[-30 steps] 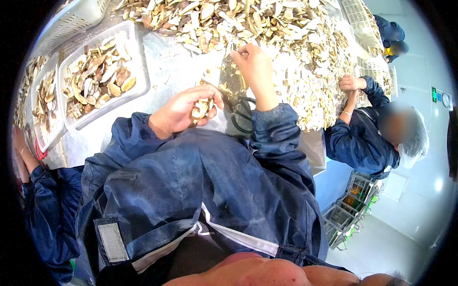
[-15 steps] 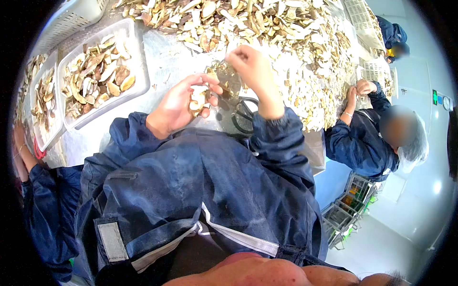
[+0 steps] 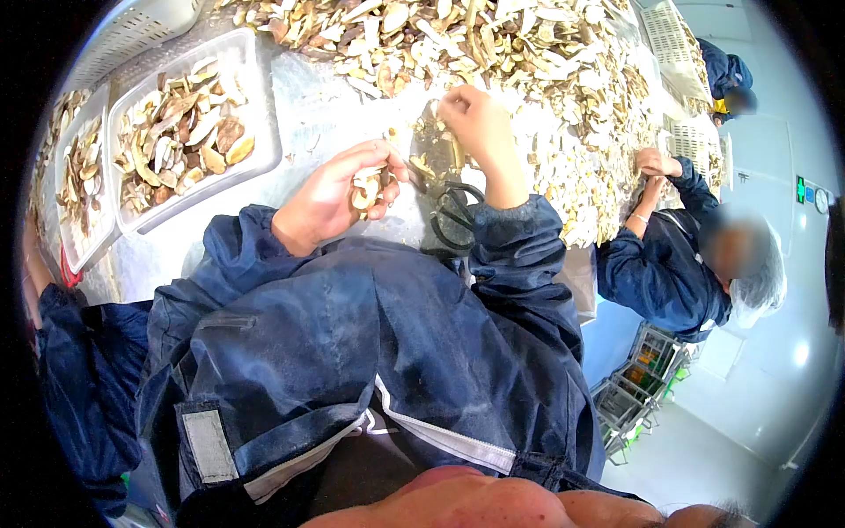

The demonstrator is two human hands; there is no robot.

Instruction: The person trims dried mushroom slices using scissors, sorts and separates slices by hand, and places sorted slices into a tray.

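My left hand is curled around a few pale dried mushroom slices, which show between the fingers and palm. To its right, my right hand is raised over the table's near side with its fingers bent together. Whatever those fingers may pinch is hidden. Below the right hand lies a pair of scissors with black handles, close to my jacket front. Small mushroom bits lie on the table between my two hands.
A large heap of sliced dried mushrooms covers the back and right. At left stands a clear plastic tub of slices, with another tray beside it. A co-worker works at the right; another person's sleeve shows at left.
My right hand has shifted slightly to the right, away from my left hand. My left fingers have drawn in closer around the mushroom slices. The co-worker's hands at right have moved a little.
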